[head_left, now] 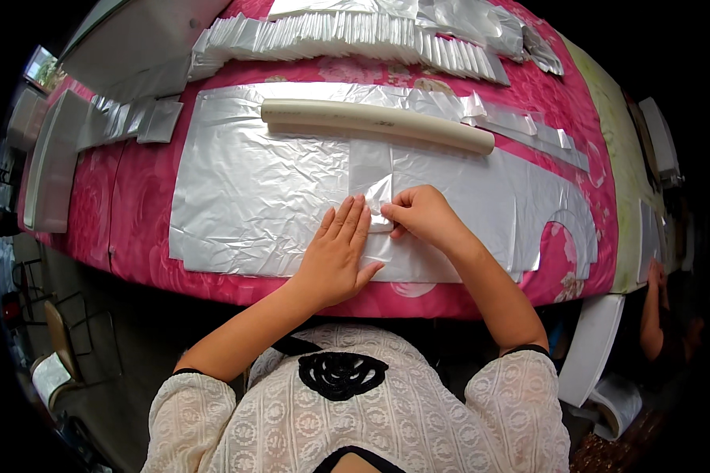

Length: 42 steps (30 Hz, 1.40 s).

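Observation:
A small folded plastic bag [371, 169] lies on a stack of large silvery-white plastic bags [252, 189] in front of me. My left hand [335, 256] rests flat, fingers stretched out, with its fingertips at the left edge of the small bag. On the other side my right hand [424, 214] pinches the right edge of that bag between thumb and bent fingers. Beyond both hands, a cream plastic tube [371, 120] lies across the stack. At the stack's right end the large bags have a curved cut-out handle shape.
A long row of folded bags [315, 39] stands along the table's far side. More folded strips [528, 130] lie at the right of the tube. White bins [55, 162] stand at the left. A pink flowered cloth [142, 197] covers the table. Another person's arm [652, 315] shows at far right.

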Available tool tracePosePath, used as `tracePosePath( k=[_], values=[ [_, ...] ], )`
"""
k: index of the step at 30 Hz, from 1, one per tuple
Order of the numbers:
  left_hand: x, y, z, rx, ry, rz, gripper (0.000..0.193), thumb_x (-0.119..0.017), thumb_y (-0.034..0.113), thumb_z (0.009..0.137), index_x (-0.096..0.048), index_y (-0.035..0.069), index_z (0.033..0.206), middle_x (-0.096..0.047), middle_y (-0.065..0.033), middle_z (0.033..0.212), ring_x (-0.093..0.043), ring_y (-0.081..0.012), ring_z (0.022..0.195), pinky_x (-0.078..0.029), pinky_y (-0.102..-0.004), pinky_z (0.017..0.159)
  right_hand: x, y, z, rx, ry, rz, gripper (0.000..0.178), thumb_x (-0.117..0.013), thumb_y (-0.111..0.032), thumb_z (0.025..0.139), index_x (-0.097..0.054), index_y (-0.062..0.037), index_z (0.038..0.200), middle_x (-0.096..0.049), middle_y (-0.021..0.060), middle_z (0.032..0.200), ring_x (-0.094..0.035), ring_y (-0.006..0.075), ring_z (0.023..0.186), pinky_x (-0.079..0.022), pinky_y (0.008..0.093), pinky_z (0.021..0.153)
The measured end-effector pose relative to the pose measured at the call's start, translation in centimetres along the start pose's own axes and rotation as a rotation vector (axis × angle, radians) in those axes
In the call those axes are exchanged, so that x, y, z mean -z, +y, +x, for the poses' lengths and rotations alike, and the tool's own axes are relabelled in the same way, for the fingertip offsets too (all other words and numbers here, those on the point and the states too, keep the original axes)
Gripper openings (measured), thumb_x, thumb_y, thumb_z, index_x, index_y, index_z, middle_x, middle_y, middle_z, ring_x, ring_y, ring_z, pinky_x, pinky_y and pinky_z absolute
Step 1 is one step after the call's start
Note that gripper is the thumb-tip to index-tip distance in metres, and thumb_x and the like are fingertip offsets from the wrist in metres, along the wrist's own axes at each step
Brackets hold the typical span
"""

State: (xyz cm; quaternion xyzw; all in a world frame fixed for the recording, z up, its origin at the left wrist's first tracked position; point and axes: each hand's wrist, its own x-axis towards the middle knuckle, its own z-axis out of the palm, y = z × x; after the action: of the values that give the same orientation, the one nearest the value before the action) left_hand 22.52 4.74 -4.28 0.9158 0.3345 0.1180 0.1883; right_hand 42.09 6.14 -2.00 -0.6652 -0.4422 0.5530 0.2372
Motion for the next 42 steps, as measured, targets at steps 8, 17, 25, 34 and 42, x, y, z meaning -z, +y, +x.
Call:
tracePosePath(
  k=[8,17,25,34,42],
  values=[
    [-0.1,-0.5,0.2,-0.020,0.037,0.078,0.071,-0.060,0.035,0.078,-0.036,-0.005,0.132,-0.032,-0.0211,0.141,-0.029,-0.0323,0.133,-0.022,-0.0439,0.109,-1.4,1.3,-1.6,0.828,0.595,-0.761,0.049,-0.073,-0.015,0.071,-0.055,-0.0012,0.114,-0.059,0.0170,0.112,-0.057,0.0288,0.103,-0.047,0.0357,0.086],
    [1.3,-1.7,2.1,-0.097,0.132,0.020,0.057,-0.065,0.013,0.067,-0.048,-0.004,0.119,-0.051,-0.0166,0.121,-0.049,-0.0297,0.113,-0.040,-0.0385,0.093,1.4,1.3,0.6,1.016,0.107,-0.868,0.043,-0.062,-0.012,0.078,-0.053,-0.0013,0.119,-0.050,0.0141,0.128,-0.047,0.0297,0.119,-0.039,0.0375,0.100],
    [0.5,-2.1,3.0,-0.142,0.173,0.184,0.039,-0.060,0.003,0.069,-0.055,-0.002,0.107,-0.058,-0.0140,0.113,-0.055,-0.0266,0.105,-0.044,-0.0368,0.086,1.2,1.4,1.5,1.014,0.152,-0.707,0.038,-0.054,0.005,0.069,-0.060,-0.0004,0.107,-0.059,0.0129,0.116,-0.053,0.0290,0.111,-0.043,0.0361,0.095],
    [1.5,-1.5,-0.9,-0.410,0.224,-0.111,0.041,-0.065,0.004,0.064,-0.060,0.004,0.105,-0.063,-0.0093,0.109,-0.063,-0.0229,0.096,-0.050,-0.0361,0.084,-0.6,3.7,-2.4,1.123,0.180,-0.680,0.029,-0.062,0.003,0.064,-0.066,-0.0067,0.092,-0.066,0.0054,0.093,-0.064,0.0229,0.084,-0.053,0.0306,0.071],
    [1.1,-1.1,-1.5,-0.278,0.191,-0.197,0.048,-0.068,0.008,0.064,-0.057,0.004,0.111,-0.066,-0.0085,0.101,-0.064,-0.0241,0.089,-0.050,-0.0357,0.079,-0.7,4.7,-4.0,1.026,0.187,-0.554,0.030,-0.066,-0.001,0.067,-0.067,-0.0070,0.096,-0.066,0.0061,0.091,-0.062,0.0224,0.077,-0.051,0.0300,0.065]
  ],
)
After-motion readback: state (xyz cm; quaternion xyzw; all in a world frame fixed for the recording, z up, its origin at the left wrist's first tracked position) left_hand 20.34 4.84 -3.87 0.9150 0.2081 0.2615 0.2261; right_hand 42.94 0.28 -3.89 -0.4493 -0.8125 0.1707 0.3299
